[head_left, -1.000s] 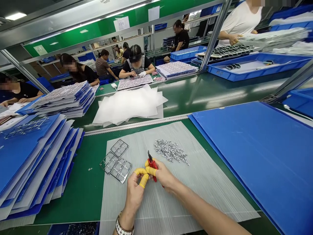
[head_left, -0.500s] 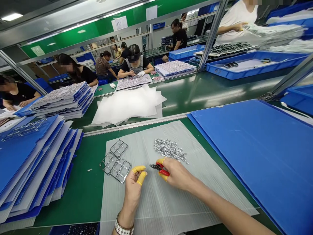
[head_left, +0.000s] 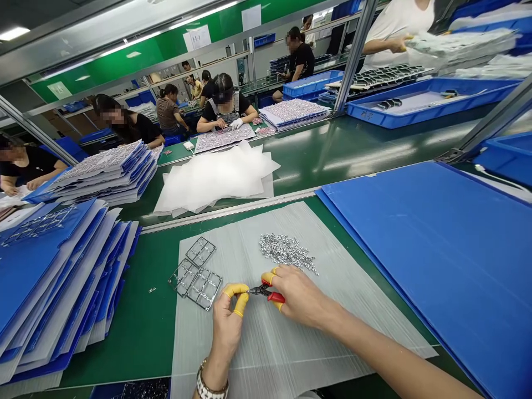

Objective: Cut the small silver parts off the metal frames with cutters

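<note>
My right hand is closed round red-handled cutting pliers, whose dark jaws point left. The jaw tips meet the fingertips of my left hand, which pinches a tiny metal piece mostly hidden between thumb and forefinger. Yellow finger covers sit on fingers of both hands. Left of my left hand lie several chrome-coloured part frames with small lettering-like pieces inside. Beyond my right hand is a heap of small shiny metal-looking pieces. All of it rests on a translucent white sheet.
Stacked blue sheets with white interleaves stand at the left. Large blue sheets lie at the right. Past the metal rail are thin white sheets and a blue tray. Several people work across the line.
My right hand has moved left with the pliers, so their tips now reach the piece in my left fingers. My left hand stays nearly in place; the view has shifted slightly.
</note>
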A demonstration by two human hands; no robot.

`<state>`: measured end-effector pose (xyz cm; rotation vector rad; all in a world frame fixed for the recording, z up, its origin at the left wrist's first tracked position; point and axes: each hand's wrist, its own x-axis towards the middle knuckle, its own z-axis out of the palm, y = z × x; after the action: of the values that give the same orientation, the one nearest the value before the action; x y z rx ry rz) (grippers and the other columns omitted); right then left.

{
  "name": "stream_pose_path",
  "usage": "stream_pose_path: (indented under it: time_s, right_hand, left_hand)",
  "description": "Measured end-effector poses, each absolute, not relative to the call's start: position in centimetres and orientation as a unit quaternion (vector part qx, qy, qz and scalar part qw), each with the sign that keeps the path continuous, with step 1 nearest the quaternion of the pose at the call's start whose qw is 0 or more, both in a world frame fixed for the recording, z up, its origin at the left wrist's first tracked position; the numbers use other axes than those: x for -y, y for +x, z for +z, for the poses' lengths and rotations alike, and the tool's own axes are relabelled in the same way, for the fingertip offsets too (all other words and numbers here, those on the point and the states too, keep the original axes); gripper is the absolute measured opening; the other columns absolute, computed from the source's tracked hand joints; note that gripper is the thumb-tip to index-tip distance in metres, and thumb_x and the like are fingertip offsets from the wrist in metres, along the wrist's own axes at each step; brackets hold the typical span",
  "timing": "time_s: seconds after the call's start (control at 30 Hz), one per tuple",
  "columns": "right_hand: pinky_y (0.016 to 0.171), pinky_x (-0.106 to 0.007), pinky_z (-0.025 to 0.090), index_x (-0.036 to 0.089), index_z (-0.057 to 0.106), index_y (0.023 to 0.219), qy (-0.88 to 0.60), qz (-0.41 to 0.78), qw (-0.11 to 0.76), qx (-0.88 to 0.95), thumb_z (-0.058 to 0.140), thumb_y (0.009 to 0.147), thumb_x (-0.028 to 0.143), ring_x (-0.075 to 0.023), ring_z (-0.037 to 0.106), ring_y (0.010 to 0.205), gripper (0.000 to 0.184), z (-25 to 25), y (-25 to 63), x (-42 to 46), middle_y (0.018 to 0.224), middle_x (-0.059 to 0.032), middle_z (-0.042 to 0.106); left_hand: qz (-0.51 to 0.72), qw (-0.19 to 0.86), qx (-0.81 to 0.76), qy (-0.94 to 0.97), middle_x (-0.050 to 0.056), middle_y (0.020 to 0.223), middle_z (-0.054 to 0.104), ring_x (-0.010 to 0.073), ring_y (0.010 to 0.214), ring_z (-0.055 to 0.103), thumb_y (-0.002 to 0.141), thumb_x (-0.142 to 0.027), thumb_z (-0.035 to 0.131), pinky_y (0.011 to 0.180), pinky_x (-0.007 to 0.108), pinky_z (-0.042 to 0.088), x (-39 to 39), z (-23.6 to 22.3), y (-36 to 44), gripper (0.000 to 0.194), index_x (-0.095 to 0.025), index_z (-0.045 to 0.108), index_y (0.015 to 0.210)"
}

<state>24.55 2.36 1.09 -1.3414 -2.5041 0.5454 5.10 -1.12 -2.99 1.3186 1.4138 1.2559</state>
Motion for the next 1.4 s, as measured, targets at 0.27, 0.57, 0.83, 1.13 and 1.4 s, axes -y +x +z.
stream_pose_path:
  time_s: [0.27,0.57,0.83,1.13,1.4]
  right_hand:
    - [0.067,-0.031,0.031,0.022,0.059,0.094,-0.461,0.168,0.107,0.865,0.055,0.069,0.009,-0.0201,0.051,0.080,0.028,1.14,24.49,-2.27,0.084,-0.0041,0.061]
    - [0.067,-0.030,0.033,0.021,0.060,0.092,-0.453,0.184,0.105,0.866,0.054,0.069,0.007,-0.0187,0.053,0.075,0.027,0.69,24.46,-2.25,0.081,-0.0036,0.061]
    - [0.065,-0.029,0.033,0.020,0.061,0.089,-0.470,0.160,0.090,0.863,0.054,0.069,0.007,-0.0198,0.055,0.073,0.024,0.51,24.56,-2.08,0.077,-0.0046,0.062]
    - [0.054,-0.025,0.028,0.021,0.057,0.078,-0.492,0.232,0.124,0.830,0.050,0.076,0.014,-0.0168,0.053,0.063,0.010,0.33,24.97,-2.37,0.069,-0.0020,0.058]
    - [0.051,-0.025,0.027,0.020,0.054,0.072,-0.496,0.250,0.124,0.822,0.051,0.074,0.014,-0.0152,0.050,0.059,0.008,0.41,24.73,-2.15,0.067,-0.0014,0.056]
  left_hand:
    - [0.509,0.359,-0.546,0.560,0.006,0.083,0.067,0.0215,0.084,0.060,0.076,-0.029,0.064,0.078,0.033,0.046,1.21,-2.81,5.16,0.011,-0.021,0.070,0.082]
    - [0.500,0.337,-0.536,0.591,0.006,0.080,0.068,0.0215,0.079,0.060,0.076,-0.029,0.064,0.075,0.034,0.047,1.27,-2.61,4.85,0.012,-0.022,0.072,0.082]
    - [0.492,0.362,-0.540,0.579,0.006,0.082,0.068,0.0211,0.081,0.060,0.077,-0.030,0.064,0.077,0.033,0.047,1.43,-2.84,4.94,0.012,-0.022,0.071,0.082]
    - [0.507,0.476,-0.566,0.443,0.007,0.087,0.068,0.0200,0.083,0.060,0.069,-0.036,0.071,0.079,0.031,0.046,1.13,-3.47,5.08,0.024,-0.018,0.070,0.084]
    - [0.501,0.487,-0.567,0.436,0.007,0.086,0.067,0.0187,0.080,0.059,0.070,-0.034,0.070,0.078,0.031,0.046,1.18,-3.42,5.08,0.023,-0.016,0.069,0.085]
